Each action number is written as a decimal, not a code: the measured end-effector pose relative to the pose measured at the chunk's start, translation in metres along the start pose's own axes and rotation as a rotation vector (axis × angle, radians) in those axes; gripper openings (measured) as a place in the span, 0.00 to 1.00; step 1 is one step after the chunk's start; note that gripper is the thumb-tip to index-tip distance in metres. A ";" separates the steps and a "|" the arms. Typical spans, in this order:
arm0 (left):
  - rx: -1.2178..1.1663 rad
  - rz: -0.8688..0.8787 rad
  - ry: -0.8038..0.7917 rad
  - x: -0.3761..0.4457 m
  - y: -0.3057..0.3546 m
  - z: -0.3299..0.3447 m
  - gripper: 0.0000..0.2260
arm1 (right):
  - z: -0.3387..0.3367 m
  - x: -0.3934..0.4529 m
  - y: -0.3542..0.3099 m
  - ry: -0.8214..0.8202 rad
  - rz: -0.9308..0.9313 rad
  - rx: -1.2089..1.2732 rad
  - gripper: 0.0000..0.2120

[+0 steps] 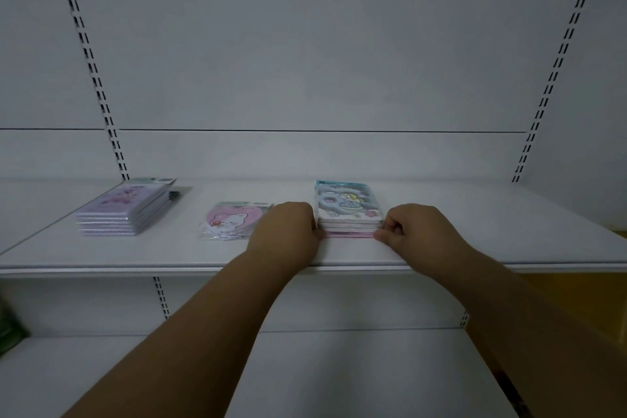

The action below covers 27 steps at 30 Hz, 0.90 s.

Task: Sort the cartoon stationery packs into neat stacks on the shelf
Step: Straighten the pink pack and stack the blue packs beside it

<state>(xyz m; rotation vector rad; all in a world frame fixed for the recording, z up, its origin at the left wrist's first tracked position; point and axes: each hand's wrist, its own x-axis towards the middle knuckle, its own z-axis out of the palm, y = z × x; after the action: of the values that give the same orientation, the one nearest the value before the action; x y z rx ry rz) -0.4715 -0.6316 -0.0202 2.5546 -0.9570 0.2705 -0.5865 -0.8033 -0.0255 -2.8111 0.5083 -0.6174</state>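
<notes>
A stack of several cartoon packs with a blue cloud-and-mermaid cover (346,205) sits on the white shelf (475,248), right of centre. My left hand (286,226) presses against the stack's left side and my right hand (412,226) against its right side, fingers curled at the lower packs. A pink bear pack (227,220) in clear wrap lies just left of my left hand. Further left stands a stack of several purple packs (125,210).
The white back wall has slotted uprights (101,105) at left and right. A lower shelf (101,373) runs beneath, with a green object (8,329) at its far left edge. Something yellow (576,292) shows at lower right.
</notes>
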 end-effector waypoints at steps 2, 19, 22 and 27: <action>-0.015 -0.003 0.008 0.000 0.000 0.000 0.09 | -0.002 0.000 0.002 0.003 0.010 0.013 0.11; -0.021 0.037 0.035 -0.005 -0.002 0.000 0.11 | -0.005 0.000 0.005 0.016 -0.019 0.106 0.13; -0.024 0.032 0.040 -0.004 -0.002 0.001 0.11 | -0.004 -0.001 0.006 0.029 -0.009 0.119 0.12; -0.023 0.019 0.046 -0.003 -0.001 0.002 0.10 | -0.002 -0.002 0.008 0.061 -0.038 0.090 0.08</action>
<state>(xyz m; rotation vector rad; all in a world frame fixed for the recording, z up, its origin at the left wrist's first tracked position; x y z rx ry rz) -0.4729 -0.6297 -0.0238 2.5087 -0.9618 0.3211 -0.5914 -0.8096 -0.0272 -2.7296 0.4279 -0.7178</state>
